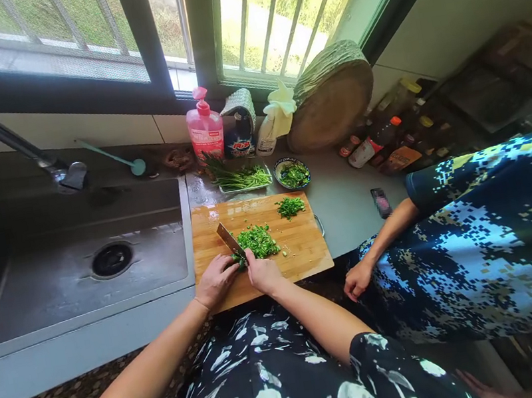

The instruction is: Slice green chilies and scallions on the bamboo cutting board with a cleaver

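Note:
A wooden cutting board (304, 247) lies on the counter beside the sink. A heap of chopped green herbs (258, 240) sits at its middle, with a smaller heap (290, 206) toward the far edge. My right hand (264, 273) grips the handle of a knife (230, 239), whose blade points away and to the left, just left of the big heap. My left hand (216, 281) rests on the board's near edge. Its fingertips lie by the base of the blade, touching some greens.
A steel sink (85, 268) and tap (59, 168) lie to the left. Behind the board are a tray of green stalks (243, 179), a bowl of chopped greens (293, 174), a pink soap bottle (205, 128) and a round wooden block (331, 98). Another person's hand (357, 280) hangs at the right.

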`<state>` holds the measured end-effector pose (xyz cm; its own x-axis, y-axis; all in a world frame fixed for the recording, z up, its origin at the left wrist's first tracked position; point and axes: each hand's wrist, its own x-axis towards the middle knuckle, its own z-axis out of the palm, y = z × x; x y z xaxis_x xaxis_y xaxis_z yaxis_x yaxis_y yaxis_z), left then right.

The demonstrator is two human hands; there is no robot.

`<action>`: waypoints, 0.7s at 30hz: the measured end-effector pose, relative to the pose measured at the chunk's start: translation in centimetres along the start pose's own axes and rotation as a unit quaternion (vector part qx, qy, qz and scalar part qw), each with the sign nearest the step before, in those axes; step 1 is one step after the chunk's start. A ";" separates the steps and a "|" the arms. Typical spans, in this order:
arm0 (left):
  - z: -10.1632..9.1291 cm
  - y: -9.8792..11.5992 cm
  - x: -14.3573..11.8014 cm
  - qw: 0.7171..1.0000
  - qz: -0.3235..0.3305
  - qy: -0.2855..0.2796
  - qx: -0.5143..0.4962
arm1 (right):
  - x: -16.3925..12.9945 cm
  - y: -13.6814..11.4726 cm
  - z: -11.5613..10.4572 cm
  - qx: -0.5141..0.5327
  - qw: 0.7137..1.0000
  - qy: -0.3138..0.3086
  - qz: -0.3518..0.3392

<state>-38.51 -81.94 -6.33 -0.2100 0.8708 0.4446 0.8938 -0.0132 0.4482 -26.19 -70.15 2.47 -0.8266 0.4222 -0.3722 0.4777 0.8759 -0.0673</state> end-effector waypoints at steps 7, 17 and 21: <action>0.8 0.4 -0.2 0.999 -0.037 0.000 0.004 | -0.7 0.5 -1.5 0.003 1.000 -0.012 -0.003; 0.4 0.4 0.1 1.000 -0.029 0.001 0.006 | -2.0 -0.1 -2.5 -0.020 0.999 -0.027 -0.013; 0.5 0.3 0.0 0.999 -0.030 -0.005 -0.014 | -2.5 -0.3 -2.4 -0.026 0.998 -0.048 -0.015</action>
<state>-38.03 -81.72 -6.56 -0.2587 0.8753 0.4085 0.8679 0.0251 0.4960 -24.91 -70.91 5.61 -0.8076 0.3728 -0.4570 0.4344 0.9001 -0.0335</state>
